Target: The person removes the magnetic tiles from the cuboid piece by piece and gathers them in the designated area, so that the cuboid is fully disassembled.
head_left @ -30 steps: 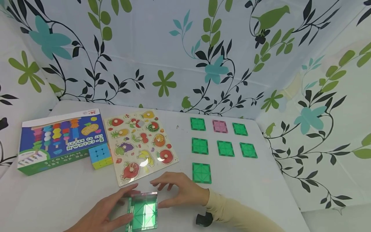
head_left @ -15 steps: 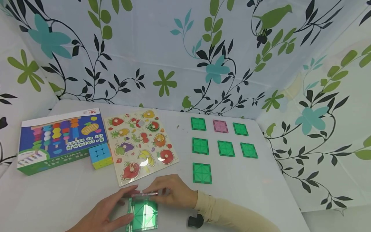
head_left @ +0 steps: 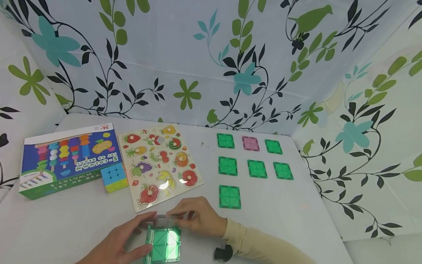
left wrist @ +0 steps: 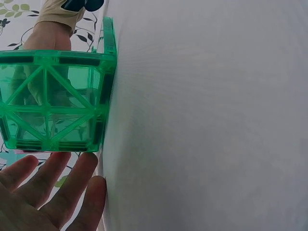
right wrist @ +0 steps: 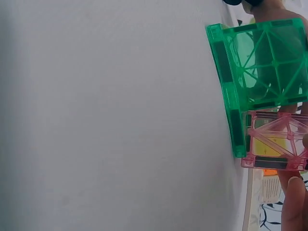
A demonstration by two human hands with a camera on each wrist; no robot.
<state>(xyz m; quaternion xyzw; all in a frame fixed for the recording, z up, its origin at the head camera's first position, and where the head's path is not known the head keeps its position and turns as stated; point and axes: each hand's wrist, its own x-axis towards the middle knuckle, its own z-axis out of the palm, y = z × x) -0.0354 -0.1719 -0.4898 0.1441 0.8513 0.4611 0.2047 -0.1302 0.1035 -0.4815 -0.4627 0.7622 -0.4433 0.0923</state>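
A green magnetic tile [head_left: 162,245] lies flat at the table's front, with another green magnetic tile [left wrist: 46,109] upright along its left side. A pink magnetic tile [right wrist: 272,162] stands upright at the far end. My right hand [head_left: 202,217] pinches the pink tile's top edge. My left hand [head_left: 115,240] is on the left: its thumb touches the upright green tile, and its outstretched fingers reach the pink tile's left end. In the left wrist view the fingers [left wrist: 72,197] are fairly straight and spread. My right fingertips are partly hidden.
Several green tiles [head_left: 229,197] and one pink tile [head_left: 250,143] lie in rows at the right. Further left are a fruit puzzle board [head_left: 153,187], a blue-and-yellow cube [head_left: 114,176] and a bead-set box [head_left: 69,161]. A patterned cloth [head_left: 211,73] hangs behind the table.
My right hand has moved left and taken hold of the upright pink tile, which has since shifted slightly away from me. My left hand has hardly moved.
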